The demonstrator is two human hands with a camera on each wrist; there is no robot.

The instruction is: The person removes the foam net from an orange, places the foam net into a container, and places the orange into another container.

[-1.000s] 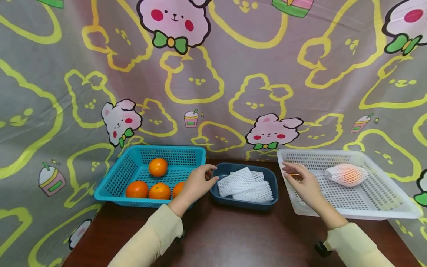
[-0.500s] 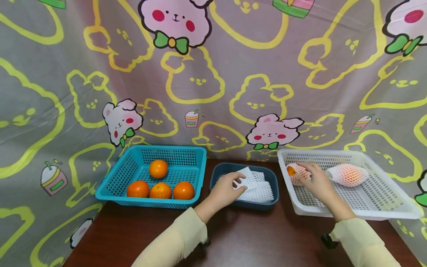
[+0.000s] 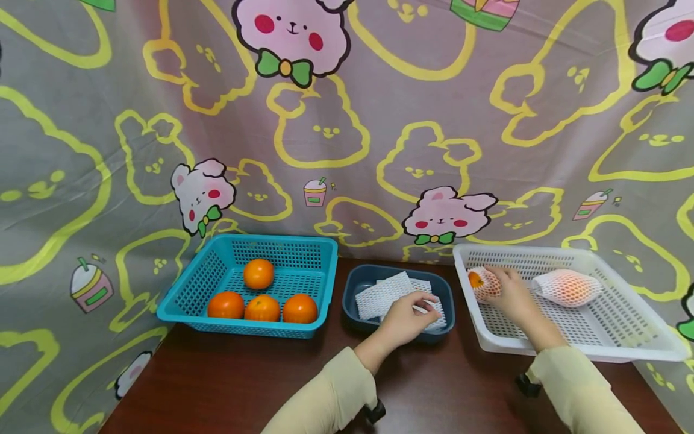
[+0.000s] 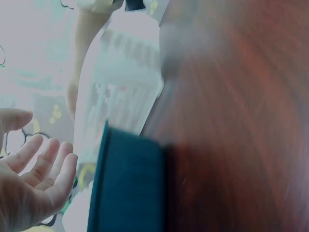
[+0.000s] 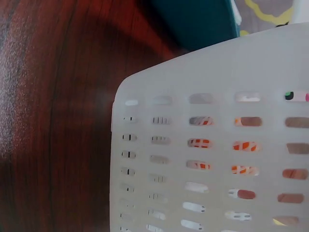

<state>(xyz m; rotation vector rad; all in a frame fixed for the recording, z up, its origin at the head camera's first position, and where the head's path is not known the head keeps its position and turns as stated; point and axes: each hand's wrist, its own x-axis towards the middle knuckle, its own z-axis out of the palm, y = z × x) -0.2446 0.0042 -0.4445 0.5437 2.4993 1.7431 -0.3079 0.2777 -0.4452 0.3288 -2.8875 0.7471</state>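
Observation:
In the head view my left hand (image 3: 406, 316) hovers at the near right part of a dark blue tray (image 3: 352, 319), over white foam net sleeves (image 3: 385, 295). Its fingers are loosely bent and hold nothing, as the left wrist view shows of the left hand (image 4: 36, 188). My right hand (image 3: 512, 295) reaches into the white basket (image 3: 501, 343) and grips an orange in a foam net (image 3: 482, 283) at its left end. Through the slots, the right wrist view shows parts of the netted orange (image 5: 245, 146). A second netted fruit (image 3: 568, 287) lies farther right.
A turquoise basket (image 3: 246, 328) with several bare oranges (image 3: 258, 274) stands at the left. The dark wooden table (image 3: 434, 386) stretches in front of the containers. Behind them hangs a grey curtain (image 3: 347, 223) with cartoon prints.
My left hand has moved right from the turquoise basket's edge across the dark blue tray. My right hand has shifted slightly right and closed in round the netted orange, which stays in place.

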